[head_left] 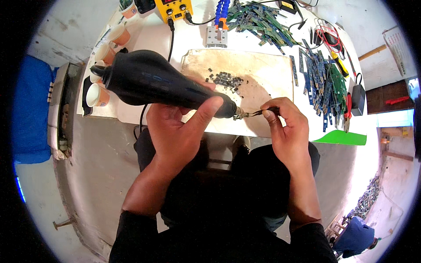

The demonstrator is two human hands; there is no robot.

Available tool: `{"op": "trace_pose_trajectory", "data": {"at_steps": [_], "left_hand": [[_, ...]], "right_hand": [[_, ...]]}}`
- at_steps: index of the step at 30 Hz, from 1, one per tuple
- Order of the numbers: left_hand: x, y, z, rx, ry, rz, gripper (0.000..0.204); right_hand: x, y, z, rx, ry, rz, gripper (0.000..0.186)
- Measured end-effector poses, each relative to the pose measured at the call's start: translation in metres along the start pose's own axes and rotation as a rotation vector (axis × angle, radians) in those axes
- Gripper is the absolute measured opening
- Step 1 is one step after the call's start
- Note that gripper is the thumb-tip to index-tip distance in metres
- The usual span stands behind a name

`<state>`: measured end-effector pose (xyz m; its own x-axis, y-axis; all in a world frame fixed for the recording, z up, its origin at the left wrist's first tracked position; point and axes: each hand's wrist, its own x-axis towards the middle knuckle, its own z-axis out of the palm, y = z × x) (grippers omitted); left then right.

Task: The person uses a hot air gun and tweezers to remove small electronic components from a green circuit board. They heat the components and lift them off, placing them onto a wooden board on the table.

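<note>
My left hand (177, 129) is wrapped round a black hot-air gun (162, 83), which lies tilted with its metal nozzle pointing right. Between the thumb and fingers of my right hand (287, 127) is a pair of dark tweezers (267, 111). Their tips meet the front of the nozzle, or come very close to it; whether they grip anything there is too small to tell. Just beyond, a heap of small black chips (226, 80) lies on a stained, tan board (197, 61).
Paper cups (97, 95) line the table's left edge. A yellow control station (174, 8) and a metal block (216, 37) stand at the back. Piles of narrow circuit strips (263, 24) lie at the back and right, near red-handled pliers (348, 107). Another person (356, 236) sits at the lower right.
</note>
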<state>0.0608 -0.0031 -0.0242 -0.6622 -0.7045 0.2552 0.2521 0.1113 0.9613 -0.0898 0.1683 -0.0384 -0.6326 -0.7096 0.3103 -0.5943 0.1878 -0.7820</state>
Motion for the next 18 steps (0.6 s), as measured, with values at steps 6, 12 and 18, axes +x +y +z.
{"op": "trace_pose_trajectory", "data": {"at_steps": [6, 12, 18], "left_hand": [[0.000, -0.009, -0.001, 0.001, -0.004, 0.069, 0.032], [0.001, -0.009, -0.002, 0.038, -0.014, 0.076, 0.032], [-0.001, -0.002, 0.006, 0.065, 0.028, 0.018, 0.027]], "right_hand": [[-0.001, -0.001, -0.003, 0.007, -0.037, 0.042, 0.008], [-0.001, 0.001, -0.001, 0.016, -0.003, 0.032, 0.009], [-0.001, 0.003, -0.002, -0.008, 0.000, 0.003, 0.010]]}}
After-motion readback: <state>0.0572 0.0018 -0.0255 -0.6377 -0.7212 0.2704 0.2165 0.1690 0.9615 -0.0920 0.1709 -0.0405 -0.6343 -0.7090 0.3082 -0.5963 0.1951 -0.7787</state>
